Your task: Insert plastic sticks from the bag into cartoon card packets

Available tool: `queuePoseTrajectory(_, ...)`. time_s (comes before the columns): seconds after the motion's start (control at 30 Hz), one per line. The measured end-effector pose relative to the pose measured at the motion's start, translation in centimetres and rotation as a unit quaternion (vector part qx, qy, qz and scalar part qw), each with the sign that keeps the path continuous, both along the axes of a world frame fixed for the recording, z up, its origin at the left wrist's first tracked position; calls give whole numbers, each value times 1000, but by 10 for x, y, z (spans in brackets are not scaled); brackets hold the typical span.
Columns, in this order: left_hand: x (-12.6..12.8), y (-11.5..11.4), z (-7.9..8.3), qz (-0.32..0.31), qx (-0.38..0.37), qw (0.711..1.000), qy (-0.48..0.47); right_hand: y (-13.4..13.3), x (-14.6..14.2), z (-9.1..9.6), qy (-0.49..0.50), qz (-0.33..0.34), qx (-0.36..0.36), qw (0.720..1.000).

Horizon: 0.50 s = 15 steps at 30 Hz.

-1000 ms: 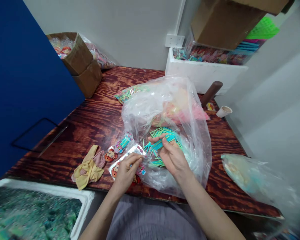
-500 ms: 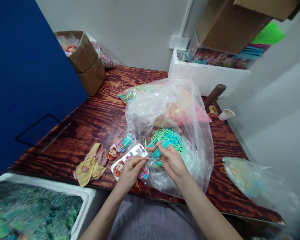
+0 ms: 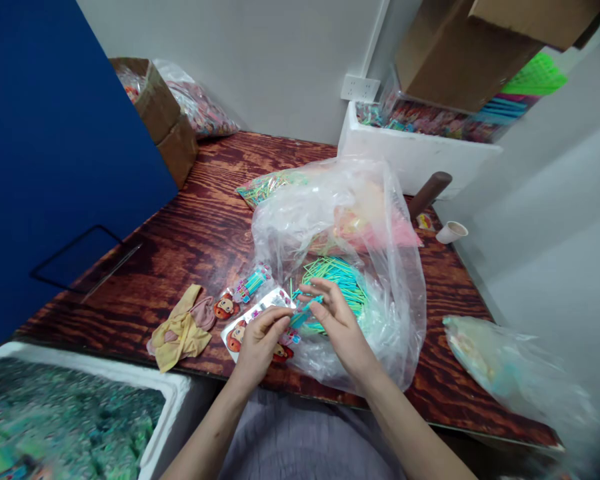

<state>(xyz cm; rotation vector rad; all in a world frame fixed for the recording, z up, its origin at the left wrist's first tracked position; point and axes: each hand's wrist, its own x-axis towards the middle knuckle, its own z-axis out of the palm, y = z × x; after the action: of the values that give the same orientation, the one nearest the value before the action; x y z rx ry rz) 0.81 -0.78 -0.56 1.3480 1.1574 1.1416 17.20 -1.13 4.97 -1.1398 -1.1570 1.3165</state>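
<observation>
My left hand is closed, pinching the edge of a small clear plastic packet with a printed cartoon figure, which hangs partly hidden below my fingers. A small bunch of blue sticks lies slantwise between my two hands, its lower end at the packet's mouth. My right hand has its fingers spread, the thumb near or against the upper end of the bunch. Behind it, a heap of green and blue sticks lies in a large clear plastic bag. A printed card and a filled packet lie beside my left hand.
A yellow and pink cloth lies at the left. White foam boxes stand at the front left and back right. A brown rod, a paper cup and another plastic bag are at the right.
The blue sticks have moved left and down toward the packet in my left hand. My right hand's fingers have loosened and spread. The left hand has barely moved.
</observation>
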Motion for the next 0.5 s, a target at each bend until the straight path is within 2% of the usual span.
queuePoseTrajectory(0.1, 0, -1, -2, 13, -21, 999, -30, -4, -3, -3, -73, -37, 52, 995)
queuePoseTrajectory(0.2, 0, -2, -4, 10, -42, 998, -40, -8, -9, -7, -182, -16, 109, 977)
queuePoseTrajectory(0.27, -1, -4, -3, 11, -52, 998, -40, -12, -14, -7, -211, 4, 137, 968)
queuePoseTrajectory(0.4, -19, 1, 7, 20, -50, 998, -24, -16, -7, 1, -169, -16, 120, 978)
queuePoseTrajectory(0.5, -49, 21, 16, 42, -35, 998, 20, -7, 23, -1, -172, -55, 82, 980)
